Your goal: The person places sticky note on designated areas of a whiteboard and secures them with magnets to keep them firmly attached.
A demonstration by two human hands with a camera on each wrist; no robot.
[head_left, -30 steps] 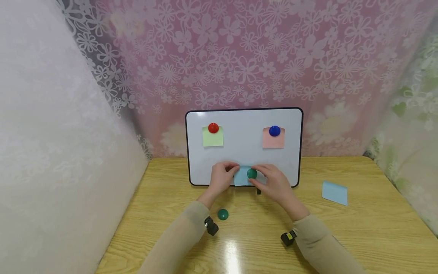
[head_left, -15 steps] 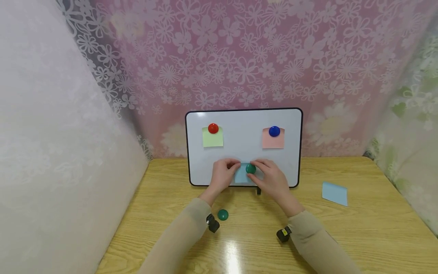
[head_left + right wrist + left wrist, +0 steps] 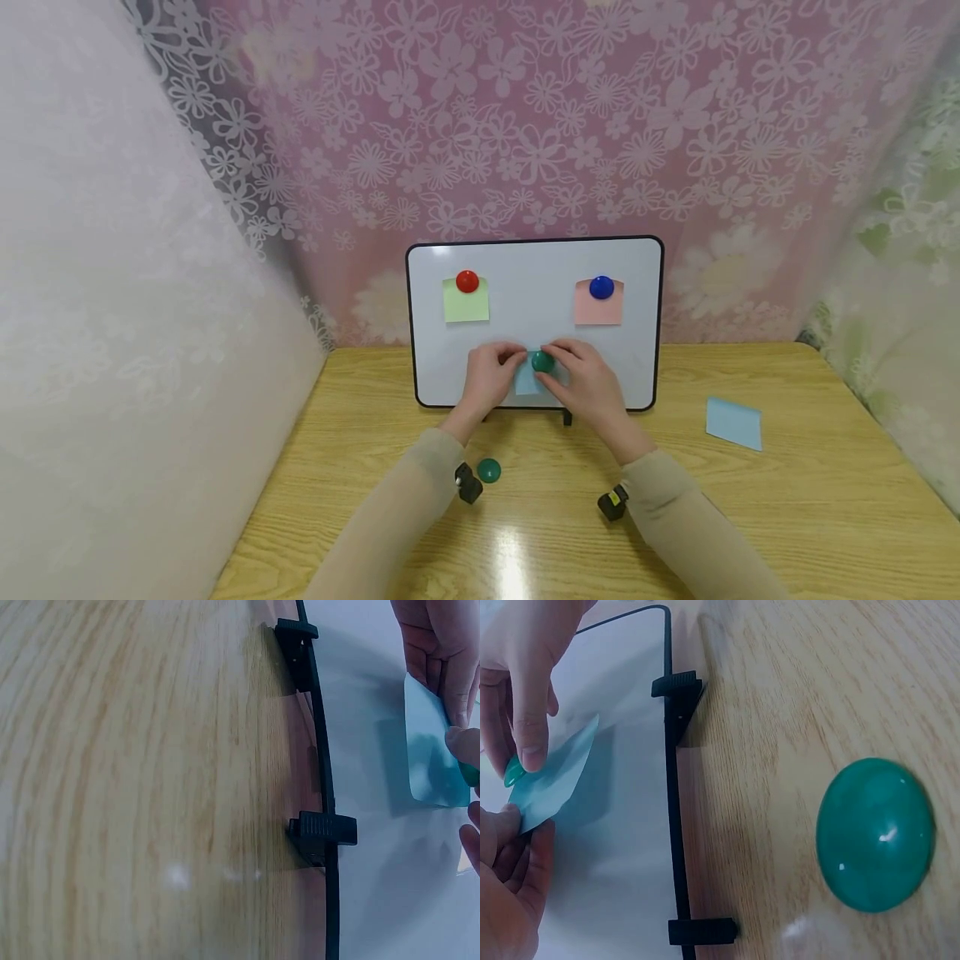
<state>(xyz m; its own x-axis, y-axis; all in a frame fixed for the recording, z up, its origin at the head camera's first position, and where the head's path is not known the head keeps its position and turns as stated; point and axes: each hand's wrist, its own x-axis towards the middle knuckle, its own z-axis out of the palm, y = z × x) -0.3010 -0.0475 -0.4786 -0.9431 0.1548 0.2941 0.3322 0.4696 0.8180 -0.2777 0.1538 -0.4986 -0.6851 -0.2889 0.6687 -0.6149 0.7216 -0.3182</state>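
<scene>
Two bare hands work at a small whiteboard [image 3: 531,267] standing on a worktop [image 3: 337,442]. Nearest lies a spare green magnet [image 3: 489,471], by the left sleeve; beyond it, well to the right, a loose blue note [image 3: 733,423] rests with its top edge curled. At the board's lower middle, the left hand [image 3: 487,383] pinches the upper left corner of a held blue note [image 3: 527,385], while the right hand [image 3: 588,383] grips a round green magnet [image 3: 543,361] between thumb and fingers, over the note's upper part. The paper is probably light, limp and easily creased — best held by a corner; the magnet, likely smooth and hard, suits a rim grip. Higher up, a red magnet [image 3: 467,282] and a blue magnet [image 3: 602,287] cover the tops of a green note [image 3: 467,307] and a pink note [image 3: 598,312]. The left wrist view reveals what the head view hides: the held note's lower edge stands off the board — shadow beneath — above black feet [image 3: 703,931]. Whether its top touches cannot be told.
</scene>
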